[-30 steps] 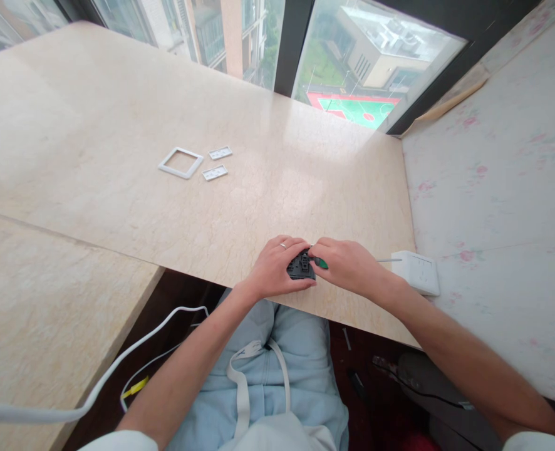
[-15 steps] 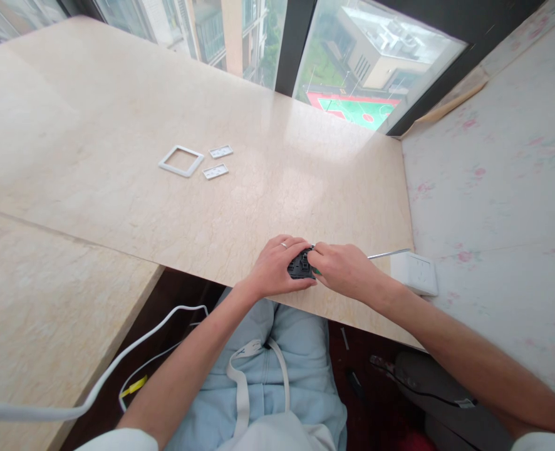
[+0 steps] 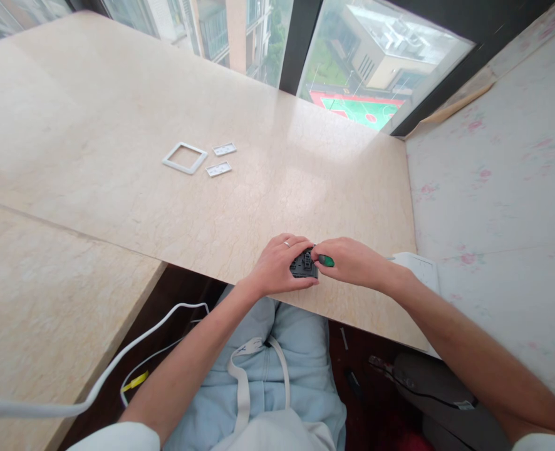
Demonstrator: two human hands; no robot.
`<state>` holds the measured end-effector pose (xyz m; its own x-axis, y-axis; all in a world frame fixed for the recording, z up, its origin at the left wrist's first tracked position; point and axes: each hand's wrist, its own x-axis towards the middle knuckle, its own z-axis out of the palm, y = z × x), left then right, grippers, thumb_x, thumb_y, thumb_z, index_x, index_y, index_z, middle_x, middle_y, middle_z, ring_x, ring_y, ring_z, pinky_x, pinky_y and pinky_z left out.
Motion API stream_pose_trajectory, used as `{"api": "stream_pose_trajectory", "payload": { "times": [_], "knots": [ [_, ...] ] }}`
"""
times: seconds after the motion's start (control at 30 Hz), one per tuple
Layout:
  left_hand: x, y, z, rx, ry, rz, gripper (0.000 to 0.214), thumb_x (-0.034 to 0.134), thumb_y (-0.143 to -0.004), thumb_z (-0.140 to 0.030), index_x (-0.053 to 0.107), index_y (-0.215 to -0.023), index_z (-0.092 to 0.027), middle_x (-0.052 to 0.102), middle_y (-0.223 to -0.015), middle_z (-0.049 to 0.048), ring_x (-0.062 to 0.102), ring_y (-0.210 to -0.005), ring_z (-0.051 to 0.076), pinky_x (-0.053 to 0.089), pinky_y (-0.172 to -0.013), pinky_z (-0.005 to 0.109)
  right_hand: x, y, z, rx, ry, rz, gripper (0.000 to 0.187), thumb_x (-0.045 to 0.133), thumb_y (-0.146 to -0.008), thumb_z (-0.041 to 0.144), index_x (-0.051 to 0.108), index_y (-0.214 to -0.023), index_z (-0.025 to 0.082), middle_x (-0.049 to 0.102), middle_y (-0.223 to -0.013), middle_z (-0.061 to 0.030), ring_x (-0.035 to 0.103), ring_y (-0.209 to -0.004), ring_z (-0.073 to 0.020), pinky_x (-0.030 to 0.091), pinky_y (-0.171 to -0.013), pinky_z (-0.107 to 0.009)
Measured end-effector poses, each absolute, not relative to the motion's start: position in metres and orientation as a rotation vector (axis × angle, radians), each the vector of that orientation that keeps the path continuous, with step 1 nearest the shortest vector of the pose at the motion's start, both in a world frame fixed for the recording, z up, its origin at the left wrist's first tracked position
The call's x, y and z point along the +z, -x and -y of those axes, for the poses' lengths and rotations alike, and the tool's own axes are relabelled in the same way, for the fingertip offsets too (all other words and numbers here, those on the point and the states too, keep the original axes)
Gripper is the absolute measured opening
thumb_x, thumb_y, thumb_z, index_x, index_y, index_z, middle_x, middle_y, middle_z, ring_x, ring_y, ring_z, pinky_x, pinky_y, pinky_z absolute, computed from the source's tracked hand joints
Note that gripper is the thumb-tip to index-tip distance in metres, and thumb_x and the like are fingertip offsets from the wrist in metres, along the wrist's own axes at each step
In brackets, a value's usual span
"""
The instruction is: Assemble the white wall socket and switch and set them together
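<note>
My left hand (image 3: 282,266) is wrapped round a black wall switch module (image 3: 300,264) near the counter's front edge, thumb on the near side and fingers on the far side. The module's slotted back faces up. My right hand (image 3: 352,263) is closed round a screwdriver (image 3: 326,260) with a green handle; its shaft points away to the right, mostly hidden behind the hand. Right fingertips touch the module's right side. Whatever they pinch there is too small to make out. Further back on the counter lie a white square frame (image 3: 168,161) and two small white rectangular covers (image 3: 224,150).
A white socket box (image 3: 421,268) stands by the papered wall at right, partly behind my right forearm. A white cable (image 3: 118,365) runs across the gap at lower left. The stone counter (image 3: 118,125) meets the window at the back.
My right hand has turned a little, showing more of the green screwdriver handle and less of its shaft. The left hand keeps its hold on the module. The view has shifted slightly.
</note>
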<state>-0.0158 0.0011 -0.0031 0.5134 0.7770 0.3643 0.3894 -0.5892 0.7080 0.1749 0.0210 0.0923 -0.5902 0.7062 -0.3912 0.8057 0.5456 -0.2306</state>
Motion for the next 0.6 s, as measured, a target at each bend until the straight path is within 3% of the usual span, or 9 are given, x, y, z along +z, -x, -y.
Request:
{"api": "stream_pose_trajectory", "payload": {
  "times": [0.17, 0.4, 0.6],
  "knots": [
    [-0.003, 0.016, -0.001, 0.922, -2.212, -0.951, 0.066, 0.077, -0.075, -0.056, 0.059, -0.127, -0.020, 0.066, -0.128, 0.0107, 0.059, -0.117, 0.029, 0.042, -0.106, 0.044, 0.094, -0.176, -0.030, -0.711, -1.222, -2.539, 0.016, 0.054, -0.085, 0.018, 0.067, -0.076, 0.018, 0.068, -0.071, -0.0013, 0.053, -0.063, -0.0127, 0.032, -0.063, -0.025],
    [-0.003, 0.016, -0.002, 0.905, -2.220, -0.949, 0.066, 0.077, -0.075, -0.056, 0.059, -0.127, -0.020, 0.065, -0.129, 0.0109, 0.058, -0.118, 0.029, 0.042, -0.107, 0.046, 0.103, -0.168, -0.042, -0.665, -1.100, -2.487, 0.014, 0.053, -0.081, 0.018, 0.063, -0.071, 0.019, 0.056, -0.059, 0.0016, 0.039, -0.053, -0.0100, 0.024, -0.055, -0.026],
    [-0.002, 0.016, -0.001, 0.901, -2.205, -0.945, 0.068, 0.078, -0.075, -0.056, 0.059, -0.129, -0.020, 0.065, -0.129, 0.0112, 0.058, -0.118, 0.030, 0.042, -0.106, 0.046, 0.106, -0.164, -0.046, -0.644, -1.114, -2.463, 0.014, 0.054, -0.080, 0.018, 0.065, -0.071, 0.019, 0.056, -0.058, 0.0016, 0.040, -0.053, -0.0099, 0.023, -0.056, -0.027]
  ]
}}
